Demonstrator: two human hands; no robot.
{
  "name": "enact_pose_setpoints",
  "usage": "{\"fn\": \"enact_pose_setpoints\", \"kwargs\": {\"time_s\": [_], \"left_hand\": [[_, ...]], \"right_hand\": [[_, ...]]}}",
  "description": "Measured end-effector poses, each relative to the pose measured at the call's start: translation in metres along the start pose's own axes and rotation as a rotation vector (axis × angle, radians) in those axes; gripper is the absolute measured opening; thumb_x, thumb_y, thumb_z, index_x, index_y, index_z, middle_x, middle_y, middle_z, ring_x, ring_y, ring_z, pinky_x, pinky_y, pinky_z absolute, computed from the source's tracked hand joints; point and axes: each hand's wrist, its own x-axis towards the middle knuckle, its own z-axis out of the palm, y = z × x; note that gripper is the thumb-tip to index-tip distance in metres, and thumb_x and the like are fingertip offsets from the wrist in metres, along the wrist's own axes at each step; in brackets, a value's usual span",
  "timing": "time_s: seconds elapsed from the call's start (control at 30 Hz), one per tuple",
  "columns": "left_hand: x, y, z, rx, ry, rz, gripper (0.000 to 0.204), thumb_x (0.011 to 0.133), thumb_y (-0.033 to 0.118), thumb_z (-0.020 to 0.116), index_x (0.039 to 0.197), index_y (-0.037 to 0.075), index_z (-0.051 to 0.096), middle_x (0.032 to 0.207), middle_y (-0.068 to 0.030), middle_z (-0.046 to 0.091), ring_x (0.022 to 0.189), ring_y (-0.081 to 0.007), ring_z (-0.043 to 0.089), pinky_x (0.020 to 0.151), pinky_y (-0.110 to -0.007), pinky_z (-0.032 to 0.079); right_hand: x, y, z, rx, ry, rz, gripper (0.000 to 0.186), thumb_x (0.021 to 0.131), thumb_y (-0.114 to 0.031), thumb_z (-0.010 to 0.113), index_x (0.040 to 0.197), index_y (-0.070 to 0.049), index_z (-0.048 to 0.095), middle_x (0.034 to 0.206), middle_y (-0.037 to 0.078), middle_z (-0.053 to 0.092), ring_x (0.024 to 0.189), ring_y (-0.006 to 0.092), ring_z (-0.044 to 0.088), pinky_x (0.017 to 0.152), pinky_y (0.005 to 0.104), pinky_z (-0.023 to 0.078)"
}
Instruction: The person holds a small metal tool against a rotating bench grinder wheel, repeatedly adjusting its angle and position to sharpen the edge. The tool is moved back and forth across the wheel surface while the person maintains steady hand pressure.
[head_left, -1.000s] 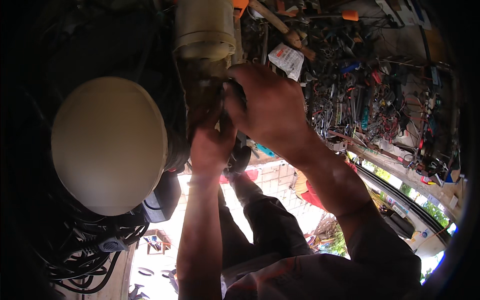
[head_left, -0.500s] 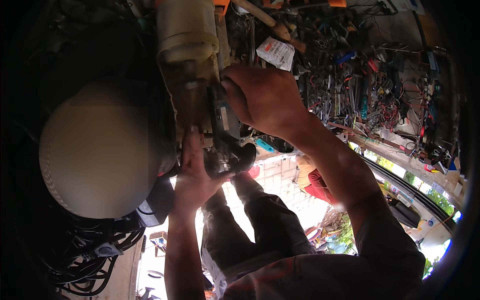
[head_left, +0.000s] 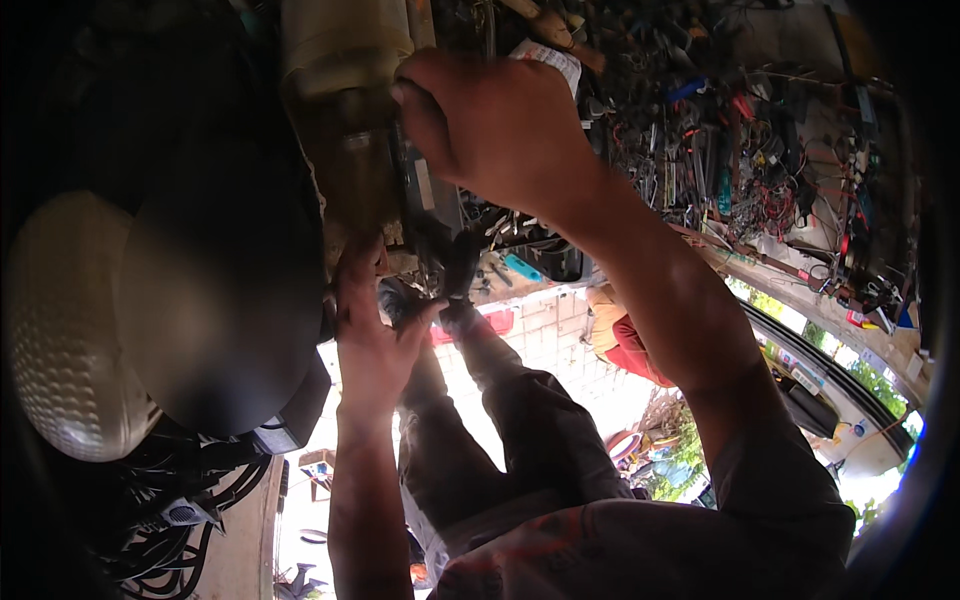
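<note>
My right hand [head_left: 505, 135] is curled into a fist at the upper end of a long dark part with a pale label [head_left: 424, 185]; what its fingers grip is hidden. Lower down, my left hand [head_left: 375, 330] has its fingers stretched upward and its thumb spread to the right. Its fingertips reach the lower end of a brown board-like piece [head_left: 355, 190]. A dark rounded part [head_left: 460, 265] sits just above the thumb, too shadowed to identify. Above the brown piece stands a cloudy, pale cylinder [head_left: 348, 45], with a short metal-looking shaft below it.
Hand tools and tangled wires [head_left: 770, 195] crowd the bench at right. A turquoise piece [head_left: 522, 267] lies near a black tray [head_left: 565, 262]. At left are a pale dimpled dome [head_left: 70, 330], a blurred grey disc and black cables [head_left: 180, 515]. Tiled floor [head_left: 555, 335] shows below.
My right hand has moved up and left. My left hand has shifted slightly, its thumb now farther from its fingers. The whole view has shifted, and the pale dome sits farther left.
</note>
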Motion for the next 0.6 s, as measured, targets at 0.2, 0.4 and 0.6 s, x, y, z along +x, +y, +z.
{"fn": "enact_pose_setpoints", "kwargs": {"time_s": [0.2, 0.4, 0.6], "left_hand": [[0.001, 0.006, 0.004, -0.074, 0.052, -0.019, 0.085, 0.074, 0.009, 0.086, 0.145, 0.006, 0.038, 0.144, -0.0157, 0.041, 0.13, -0.03, 0.05, 0.108, -0.046, 0.047], [0.002, 0.009, 0.006, -0.097, 0.074, -0.026, 0.08, 0.076, 0.01, 0.084, 0.143, 0.008, 0.04, 0.143, -0.0147, 0.044, 0.13, -0.0293, 0.05, 0.107, -0.045, 0.047], [0.004, 0.005, 0.008, -0.12, 0.11, 0.0, 0.078, 0.076, 0.009, 0.083, 0.142, 0.01, 0.043, 0.145, -0.0124, 0.044, 0.131, -0.028, 0.05, 0.106, -0.044, 0.048]], "right_hand": [[0.005, 0.006, 0.006, 0.004, 0.031, -0.042, 0.019, 0.087, -0.027, 0.065, 0.077, -0.01, 0.064, 0.054, 0.008, 0.06, 0.049, 0.0278, 0.064, 0.043, 0.039, 0.05], [0.007, 0.004, 0.007, -0.048, 0.046, -0.028, 0.027, 0.089, -0.03, 0.063, 0.072, -0.009, 0.064, 0.053, 0.009, 0.059, 0.05, 0.0292, 0.063, 0.045, 0.0396, 0.05], [0.015, 0.001, -0.004, 0.114, -0.123, 0.006, 0.023, 0.094, -0.021, 0.054, 0.084, 0.0, 0.056, 0.059, 0.017, 0.061, 0.051, 0.0344, 0.063, 0.048, 0.0442, 0.053]]}}
